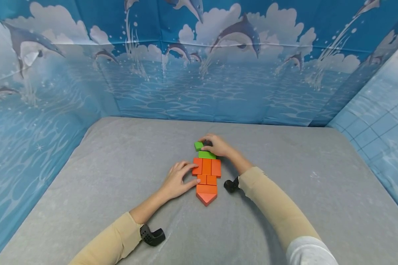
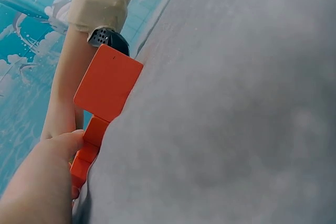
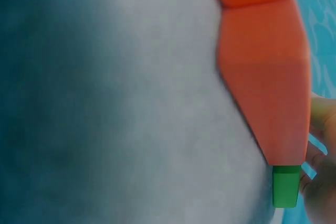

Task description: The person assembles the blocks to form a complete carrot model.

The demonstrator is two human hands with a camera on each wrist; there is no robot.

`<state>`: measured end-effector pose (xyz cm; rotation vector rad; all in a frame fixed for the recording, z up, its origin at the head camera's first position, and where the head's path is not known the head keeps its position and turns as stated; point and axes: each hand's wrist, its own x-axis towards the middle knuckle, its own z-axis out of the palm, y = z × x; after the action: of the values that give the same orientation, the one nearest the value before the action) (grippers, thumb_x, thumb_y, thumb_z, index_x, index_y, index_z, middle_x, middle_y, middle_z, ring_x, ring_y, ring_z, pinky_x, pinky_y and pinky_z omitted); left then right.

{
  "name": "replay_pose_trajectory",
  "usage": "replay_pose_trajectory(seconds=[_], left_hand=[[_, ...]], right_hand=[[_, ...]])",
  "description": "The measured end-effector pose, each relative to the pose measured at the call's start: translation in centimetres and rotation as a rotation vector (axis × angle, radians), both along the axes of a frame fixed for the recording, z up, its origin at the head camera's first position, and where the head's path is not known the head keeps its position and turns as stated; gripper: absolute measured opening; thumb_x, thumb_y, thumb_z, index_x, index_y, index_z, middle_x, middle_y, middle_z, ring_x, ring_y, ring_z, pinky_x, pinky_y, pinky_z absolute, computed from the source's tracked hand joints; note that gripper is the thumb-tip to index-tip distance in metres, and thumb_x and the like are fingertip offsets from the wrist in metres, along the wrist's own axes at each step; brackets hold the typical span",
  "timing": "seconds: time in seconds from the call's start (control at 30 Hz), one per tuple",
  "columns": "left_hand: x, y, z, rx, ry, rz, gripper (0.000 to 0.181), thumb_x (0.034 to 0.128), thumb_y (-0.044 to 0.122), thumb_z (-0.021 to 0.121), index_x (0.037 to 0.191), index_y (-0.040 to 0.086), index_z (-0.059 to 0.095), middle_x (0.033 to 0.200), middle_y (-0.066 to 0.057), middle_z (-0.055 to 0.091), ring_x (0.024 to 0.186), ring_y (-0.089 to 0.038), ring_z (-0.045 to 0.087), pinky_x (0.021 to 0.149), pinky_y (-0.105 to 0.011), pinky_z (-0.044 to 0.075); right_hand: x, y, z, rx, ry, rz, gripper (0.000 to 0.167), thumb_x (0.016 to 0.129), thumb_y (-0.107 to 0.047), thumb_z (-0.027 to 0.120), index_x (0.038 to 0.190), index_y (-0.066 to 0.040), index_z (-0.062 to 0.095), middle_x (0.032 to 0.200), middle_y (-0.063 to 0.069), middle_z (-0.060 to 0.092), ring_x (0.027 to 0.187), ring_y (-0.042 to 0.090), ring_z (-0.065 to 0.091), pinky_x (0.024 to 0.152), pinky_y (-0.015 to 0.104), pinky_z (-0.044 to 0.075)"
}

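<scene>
In the head view, orange blocks (image 1: 206, 166) lie edge to edge on the grey cloth, narrowing to an orange triangular block (image 1: 206, 199) at the near end. Beyond them sits a green rectangular block (image 1: 207, 154). My right hand (image 1: 216, 145) pinches a small green block (image 1: 198, 146) between thumb and fingertips, just past the rectangle's left end. A dark patch under that hand is too small to make out. My left hand (image 1: 178, 181) lies along the left side, index finger touching a large orange block (image 1: 197, 166) and thumb touching a small orange block (image 1: 202, 179).
Grey cloth (image 1: 136, 154) covers the table around the blocks. Blue dolphin-print curtains (image 1: 199, 88) enclose the back and both sides. Each wrist carries a black camera mount (image 1: 152, 236), the right one close beside the blocks.
</scene>
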<state>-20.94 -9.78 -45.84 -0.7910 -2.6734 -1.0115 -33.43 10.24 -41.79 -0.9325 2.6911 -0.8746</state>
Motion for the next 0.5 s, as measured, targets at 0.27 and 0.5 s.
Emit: replay_pose_trajectory(seconds=[0.27, 0.5], left_hand=[[-0.04, 0.01, 0.03, -0.016, -0.002, 0.007, 0.049, 0.0819, 0.041, 0.064, 0.124, 0.017, 0.055, 0.116, -0.007, 0.052, 0.103, -0.022, 0.045, 0.088, -0.043, 0.037], [0.07, 0.01, 0.18, -0.014, -0.002, 0.005, 0.049, 0.0820, 0.040, 0.064, 0.124, 0.017, 0.055, 0.117, -0.008, 0.052, 0.105, -0.023, 0.045, 0.089, -0.044, 0.036]], right_hand=[[0.05, 0.21, 0.02, -0.037, -0.007, 0.037, 0.034, 0.092, -0.013, 0.054, 0.125, -0.003, 0.056, 0.118, 0.017, 0.055, 0.102, 0.028, 0.053, 0.085, 0.042, 0.043], [-0.14, 0.35, -0.18, -0.034, -0.005, 0.054, 0.033, 0.095, -0.011, 0.049, 0.126, -0.004, 0.055, 0.122, 0.018, 0.053, 0.110, 0.031, 0.050, 0.090, 0.045, 0.040]])
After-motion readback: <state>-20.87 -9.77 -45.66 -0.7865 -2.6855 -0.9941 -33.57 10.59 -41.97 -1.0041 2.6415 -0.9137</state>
